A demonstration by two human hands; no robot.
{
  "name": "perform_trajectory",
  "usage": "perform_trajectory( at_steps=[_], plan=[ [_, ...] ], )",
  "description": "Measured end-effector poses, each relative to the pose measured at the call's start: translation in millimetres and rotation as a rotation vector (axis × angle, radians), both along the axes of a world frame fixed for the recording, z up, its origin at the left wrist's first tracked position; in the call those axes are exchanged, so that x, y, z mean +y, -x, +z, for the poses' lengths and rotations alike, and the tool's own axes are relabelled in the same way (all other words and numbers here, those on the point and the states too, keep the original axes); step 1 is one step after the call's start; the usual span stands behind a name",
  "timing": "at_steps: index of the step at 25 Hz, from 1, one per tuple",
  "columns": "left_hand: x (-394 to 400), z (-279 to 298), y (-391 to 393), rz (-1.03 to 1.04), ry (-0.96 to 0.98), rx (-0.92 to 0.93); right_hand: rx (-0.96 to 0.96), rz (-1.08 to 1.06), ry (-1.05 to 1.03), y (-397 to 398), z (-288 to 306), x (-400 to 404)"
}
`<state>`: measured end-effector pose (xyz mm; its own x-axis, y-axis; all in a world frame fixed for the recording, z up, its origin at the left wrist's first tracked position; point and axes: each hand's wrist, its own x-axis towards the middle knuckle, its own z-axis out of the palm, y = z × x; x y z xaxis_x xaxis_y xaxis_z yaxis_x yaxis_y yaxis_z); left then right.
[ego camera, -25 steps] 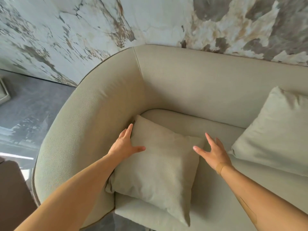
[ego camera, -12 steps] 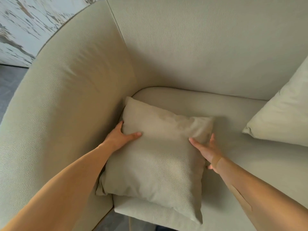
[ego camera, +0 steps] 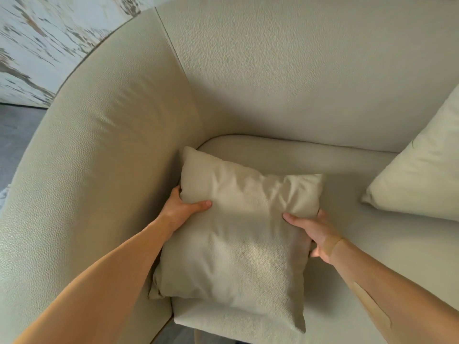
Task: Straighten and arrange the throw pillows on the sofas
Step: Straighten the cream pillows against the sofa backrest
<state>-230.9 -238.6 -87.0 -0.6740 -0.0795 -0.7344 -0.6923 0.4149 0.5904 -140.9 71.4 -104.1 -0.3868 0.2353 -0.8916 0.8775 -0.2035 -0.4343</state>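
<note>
At the sofa's (ego camera: 285, 78) left end, by the curved armrest (ego camera: 99, 170), a small beige throw pillow (ego camera: 236, 244) lies mostly flat on the seat cushion (ego camera: 372, 269), its left edge touching the armrest and its near corner overhanging the seat's front edge. A second, paler pillow (ego camera: 422, 170) leans at the right, well apart from it.

Risks, judged from this pose: grip sits on the upper half only, so on a lift the lower half would likely sag and drag on the seat front, or the pillow could swing and slip off the front edge toward the floor. Fabric is already bunched and creased between the two hands; squeezing harder would leave the cover wrinkled, not straightened. The left edge is wedged against the armrest, so a pull could catch there and twist the pillow crooked.

Hand pose: left hand (ego camera: 183, 211) clamped on the pillow's left edge, thumb on top, fingers tucked out of sight between pillow and armrest. Right hand (ego camera: 315, 234) clamped on the right edge, thumb pressing the top face, fingers curled underneath. Both forearms reach in from the bottom of the view, converging on the pillow. A tan strip shows at the right wrist; what it is cannot be told.

Step looks like gripping to stand it up against the backrest.
</note>
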Motion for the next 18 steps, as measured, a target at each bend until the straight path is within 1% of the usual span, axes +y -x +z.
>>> perform_trajectory(
  at_steps=[4, 11, 15, 18],
  plan=[
    [7, 26, 6, 0.043, -0.046, 0.118, 0.125, 0.011, -0.054, 19, 34, 7],
    [21, 70, 62, -0.057, -0.089, 0.341, 0.443, 0.007, -0.141, 85, 87, 27],
    [32, 85, 88, -0.075, -0.074, 0.474, 0.524, 0.025, -0.168, 115, 103, 37],
    [36, 88, 104, -0.090, -0.052, 0.486, 0.561, 0.040, -0.191, 127, 106, 41]
  ],
)
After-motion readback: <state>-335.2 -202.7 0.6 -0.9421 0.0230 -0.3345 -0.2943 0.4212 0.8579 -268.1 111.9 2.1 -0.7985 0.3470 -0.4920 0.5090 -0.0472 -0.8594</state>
